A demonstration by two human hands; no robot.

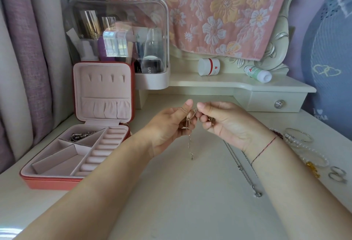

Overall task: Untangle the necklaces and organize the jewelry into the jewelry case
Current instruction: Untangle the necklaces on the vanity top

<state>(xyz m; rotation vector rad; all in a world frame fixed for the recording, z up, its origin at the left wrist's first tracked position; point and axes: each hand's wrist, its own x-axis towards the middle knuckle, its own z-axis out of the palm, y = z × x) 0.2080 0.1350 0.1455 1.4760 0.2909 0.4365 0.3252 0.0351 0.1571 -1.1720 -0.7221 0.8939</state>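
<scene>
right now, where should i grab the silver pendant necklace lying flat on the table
Pinch the thin silver chain necklace just above its small pendant, coming down from above on the near side. That stretch lies flat, fairly straight and open on the white table. The far end disappears behind the right hand, which, with the left hand, holds the thin gold chain.

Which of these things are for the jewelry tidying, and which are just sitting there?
For the job: the gold necklace, pinched by the left hand and right hand; the jewelry case; the silver necklace, bracelets and rings on the table.
Just lying about: the cream jar, the white bottle, the clear makeup box, the flowery towel.
</scene>
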